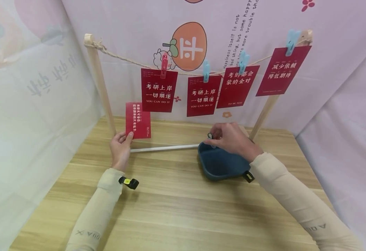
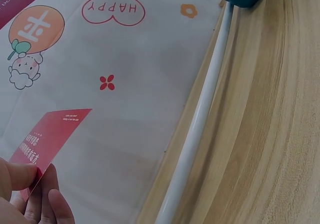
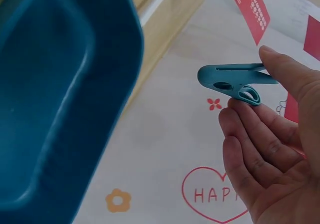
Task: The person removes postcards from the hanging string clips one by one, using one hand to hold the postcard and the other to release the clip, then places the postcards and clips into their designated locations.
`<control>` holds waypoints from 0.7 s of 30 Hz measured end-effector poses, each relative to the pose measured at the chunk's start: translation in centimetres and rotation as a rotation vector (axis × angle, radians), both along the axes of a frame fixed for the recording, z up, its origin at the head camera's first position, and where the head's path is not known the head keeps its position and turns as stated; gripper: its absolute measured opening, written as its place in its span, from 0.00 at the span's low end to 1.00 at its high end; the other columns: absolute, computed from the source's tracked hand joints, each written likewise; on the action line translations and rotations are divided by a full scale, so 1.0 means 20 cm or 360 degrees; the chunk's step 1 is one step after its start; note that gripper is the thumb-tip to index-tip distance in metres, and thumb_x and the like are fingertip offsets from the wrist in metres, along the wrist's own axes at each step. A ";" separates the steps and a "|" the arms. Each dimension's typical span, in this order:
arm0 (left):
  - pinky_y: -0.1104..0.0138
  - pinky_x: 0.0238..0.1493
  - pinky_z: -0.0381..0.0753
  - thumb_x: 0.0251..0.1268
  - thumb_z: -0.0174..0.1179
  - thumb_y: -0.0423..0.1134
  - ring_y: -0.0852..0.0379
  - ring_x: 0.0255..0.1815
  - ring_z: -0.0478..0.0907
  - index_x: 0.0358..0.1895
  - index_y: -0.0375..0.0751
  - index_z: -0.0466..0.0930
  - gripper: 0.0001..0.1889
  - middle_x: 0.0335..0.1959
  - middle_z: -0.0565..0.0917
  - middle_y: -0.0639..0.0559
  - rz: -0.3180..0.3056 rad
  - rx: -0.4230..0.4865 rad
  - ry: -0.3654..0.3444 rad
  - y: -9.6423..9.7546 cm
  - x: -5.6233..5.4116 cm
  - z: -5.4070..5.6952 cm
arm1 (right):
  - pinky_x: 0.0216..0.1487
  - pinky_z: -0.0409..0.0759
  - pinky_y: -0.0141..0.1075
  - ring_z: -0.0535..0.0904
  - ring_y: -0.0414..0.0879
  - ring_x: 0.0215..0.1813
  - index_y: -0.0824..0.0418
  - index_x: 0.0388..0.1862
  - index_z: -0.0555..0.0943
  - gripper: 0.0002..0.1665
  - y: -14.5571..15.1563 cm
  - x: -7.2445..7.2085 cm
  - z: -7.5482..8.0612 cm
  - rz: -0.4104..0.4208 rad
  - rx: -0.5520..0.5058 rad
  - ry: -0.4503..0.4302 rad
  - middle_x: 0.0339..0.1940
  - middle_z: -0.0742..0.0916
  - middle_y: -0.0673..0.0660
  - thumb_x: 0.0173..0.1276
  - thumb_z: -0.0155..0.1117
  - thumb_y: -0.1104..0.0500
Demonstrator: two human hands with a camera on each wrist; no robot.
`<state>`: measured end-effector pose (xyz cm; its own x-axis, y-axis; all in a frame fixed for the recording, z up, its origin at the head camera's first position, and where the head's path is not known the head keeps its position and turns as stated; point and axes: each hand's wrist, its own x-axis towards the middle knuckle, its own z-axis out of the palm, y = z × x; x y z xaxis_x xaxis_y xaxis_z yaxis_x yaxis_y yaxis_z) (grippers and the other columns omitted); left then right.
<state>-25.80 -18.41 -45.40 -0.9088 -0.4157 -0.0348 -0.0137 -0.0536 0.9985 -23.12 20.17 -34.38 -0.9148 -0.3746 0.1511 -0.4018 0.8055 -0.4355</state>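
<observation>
My left hand (image 1: 121, 148) pinches a red card (image 1: 139, 122) by its lower edge, between thumb and fingers, near the foot of the left post. White writing shows on the card's face. Over the dark blue bin (image 1: 205, 170), my right hand (image 1: 231, 137) holds a blue clothespin (image 3: 230, 78), thumb on one arm and fingertips beneath the other side. Above both hands, several red cards hang from a twine line (image 1: 123, 58). A pink-red clothespin (image 1: 164, 66) grips the leftmost hanging card (image 1: 157, 96); light blue clothespins (image 1: 206, 71) grip the others.
Wooden posts, one on the left (image 1: 99, 83) and one on the right (image 1: 265, 111), carry the twine. Low between them runs a white rod (image 1: 167, 148), partly behind the bin. Printed cloth (image 1: 123, 21) surrounds the wood-grain table (image 1: 176, 205).
</observation>
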 end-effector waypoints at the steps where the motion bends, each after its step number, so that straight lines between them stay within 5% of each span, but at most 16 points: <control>1: 0.56 0.71 0.83 0.79 0.62 0.46 0.64 0.50 0.83 0.64 0.36 0.79 0.20 0.49 0.86 0.53 -0.0001 -0.0004 -0.0004 0.00 0.00 0.00 | 0.42 0.92 0.41 0.88 0.48 0.40 0.59 0.50 0.88 0.22 0.01 0.00 -0.01 -0.0001 0.0008 -0.0003 0.40 0.93 0.57 0.63 0.82 0.48; 12: 0.57 0.66 0.85 0.78 0.63 0.42 0.62 0.47 0.82 0.62 0.33 0.80 0.19 0.47 0.86 0.52 0.0013 -0.0016 0.0025 0.02 -0.08 -0.05 | 0.39 0.90 0.38 0.87 0.45 0.36 0.62 0.47 0.89 0.22 0.04 0.00 -0.09 0.0055 0.0070 0.0002 0.36 0.93 0.56 0.61 0.84 0.50; 21: 0.56 0.66 0.85 0.78 0.63 0.40 0.63 0.46 0.81 0.62 0.31 0.79 0.18 0.49 0.85 0.46 0.0001 -0.0048 0.0017 0.02 -0.14 -0.09 | 0.46 0.91 0.43 0.86 0.46 0.39 0.61 0.48 0.87 0.23 0.07 0.00 -0.16 0.0043 0.0134 -0.0105 0.40 0.93 0.57 0.62 0.83 0.49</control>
